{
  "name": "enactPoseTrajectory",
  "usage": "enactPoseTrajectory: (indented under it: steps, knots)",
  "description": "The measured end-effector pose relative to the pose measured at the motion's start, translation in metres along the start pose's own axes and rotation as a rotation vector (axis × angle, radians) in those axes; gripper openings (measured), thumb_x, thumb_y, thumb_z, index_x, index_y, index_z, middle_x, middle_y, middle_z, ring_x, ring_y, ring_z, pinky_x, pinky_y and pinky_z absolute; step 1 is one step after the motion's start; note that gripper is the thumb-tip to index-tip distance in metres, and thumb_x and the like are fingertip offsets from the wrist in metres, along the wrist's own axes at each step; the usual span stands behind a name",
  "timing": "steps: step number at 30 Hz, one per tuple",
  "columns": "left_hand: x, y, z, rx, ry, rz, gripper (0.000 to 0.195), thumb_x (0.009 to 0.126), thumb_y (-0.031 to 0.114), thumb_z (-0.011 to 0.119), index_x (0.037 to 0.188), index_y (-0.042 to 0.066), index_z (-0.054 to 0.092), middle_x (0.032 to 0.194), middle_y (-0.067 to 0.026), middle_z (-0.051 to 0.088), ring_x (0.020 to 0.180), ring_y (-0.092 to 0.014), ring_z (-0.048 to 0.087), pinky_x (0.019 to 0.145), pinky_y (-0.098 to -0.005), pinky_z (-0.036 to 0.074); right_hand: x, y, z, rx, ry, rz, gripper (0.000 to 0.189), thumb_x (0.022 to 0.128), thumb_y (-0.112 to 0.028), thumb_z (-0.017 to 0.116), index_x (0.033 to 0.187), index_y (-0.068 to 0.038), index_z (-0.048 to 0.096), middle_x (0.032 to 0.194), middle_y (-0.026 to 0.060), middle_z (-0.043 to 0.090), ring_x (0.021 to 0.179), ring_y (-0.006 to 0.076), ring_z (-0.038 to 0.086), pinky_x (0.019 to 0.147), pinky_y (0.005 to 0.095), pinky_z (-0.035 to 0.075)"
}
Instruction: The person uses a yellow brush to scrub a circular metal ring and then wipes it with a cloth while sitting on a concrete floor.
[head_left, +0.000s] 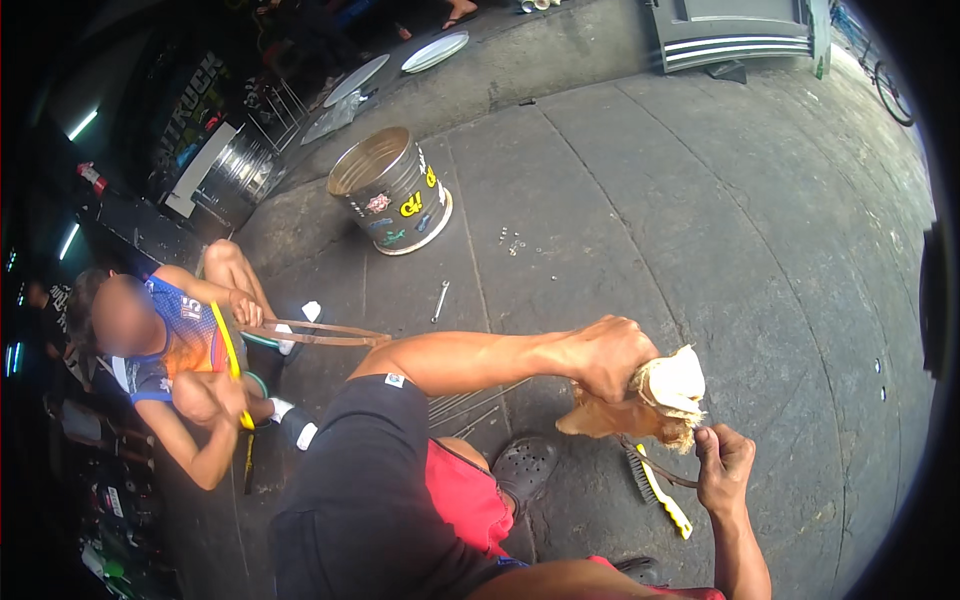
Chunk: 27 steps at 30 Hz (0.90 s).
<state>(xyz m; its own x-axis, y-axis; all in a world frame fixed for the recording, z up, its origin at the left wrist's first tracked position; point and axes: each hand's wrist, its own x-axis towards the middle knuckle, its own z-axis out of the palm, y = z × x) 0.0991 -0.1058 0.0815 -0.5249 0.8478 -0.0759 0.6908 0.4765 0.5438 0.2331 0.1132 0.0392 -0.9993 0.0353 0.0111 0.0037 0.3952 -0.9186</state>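
My left hand (615, 358), its arm stretched across the upper middle, is closed on a bundle of pale and orange-brown cloth (670, 386). Just below and right of it, my right hand (724, 461) pinches a thin, dark, curved rod (656, 466) whose other end passes under the cloth. Part of the rod is hidden there. Below the cloth, a wire brush with a yellow handle (666, 499) lies on the floor, near my shoe. Which metal part the rod belongs to I cannot tell.
A co-worker (195, 337) sits at left with a yellow-handled tool (231, 360) and a rusty bar frame (322, 332). A combination wrench (440, 301), small nuts (513, 246), thin rods (465, 409) and a stickered metal drum (397, 199) are on the floor. A concrete step (540, 60) runs behind.
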Motion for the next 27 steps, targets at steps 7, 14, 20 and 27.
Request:
enactPoseTrajectory:
  steps: [7,14,20,27]
  knots:
    - [-0.004,-0.013,-0.014,0.079,0.214,0.177,0.023,0.05,0.012,0.072,0.067,0.007,0.057,0.063,-0.0101,0.062,0.061,-0.03,0.062,0.052,-0.0366,0.048,-0.006,-0.017,-0.015,-0.025,0.085,-0.143,0.032,0.086,-0.017,0.06,0.061,0.002,0.051,0.047,0.0094,0.042,0.042,0.0151,0.039,0.043,0.0301,0.032]
    - [-0.002,0.005,-0.01,0.056,0.23,0.208,0.021,0.055,0.013,0.071,0.071,0.006,0.059,0.065,-0.0112,0.062,0.063,-0.031,0.062,0.053,-0.0365,0.048,-0.012,-0.039,-0.004,0.011,0.075,-0.08,0.022,0.083,-0.005,0.058,0.062,0.002,0.054,0.047,0.0137,0.046,0.04,0.0147,0.041,0.041,0.0311,0.033]
    - [0.006,-0.021,-0.011,-0.034,0.212,0.245,0.029,0.052,0.011,0.074,0.078,0.006,0.062,0.074,-0.0121,0.065,0.069,-0.031,0.064,0.057,-0.035,0.05,-0.001,-0.043,-0.008,-0.057,0.037,-0.049,0.026,0.084,-0.013,0.061,0.064,0.002,0.055,0.047,0.0145,0.045,0.04,0.0174,0.042,0.042,0.0326,0.035]
    - [0.0,-0.01,-0.02,-0.075,0.297,0.182,0.024,0.05,0.005,0.072,0.07,0.005,0.059,0.068,-0.012,0.063,0.062,-0.031,0.063,0.054,-0.0343,0.049,0.005,-0.056,-0.025,-0.011,0.054,-0.06,0.025,0.083,-0.011,0.061,0.063,0.002,0.056,0.046,0.0115,0.047,0.04,0.0133,0.041,0.04,0.0314,0.033]
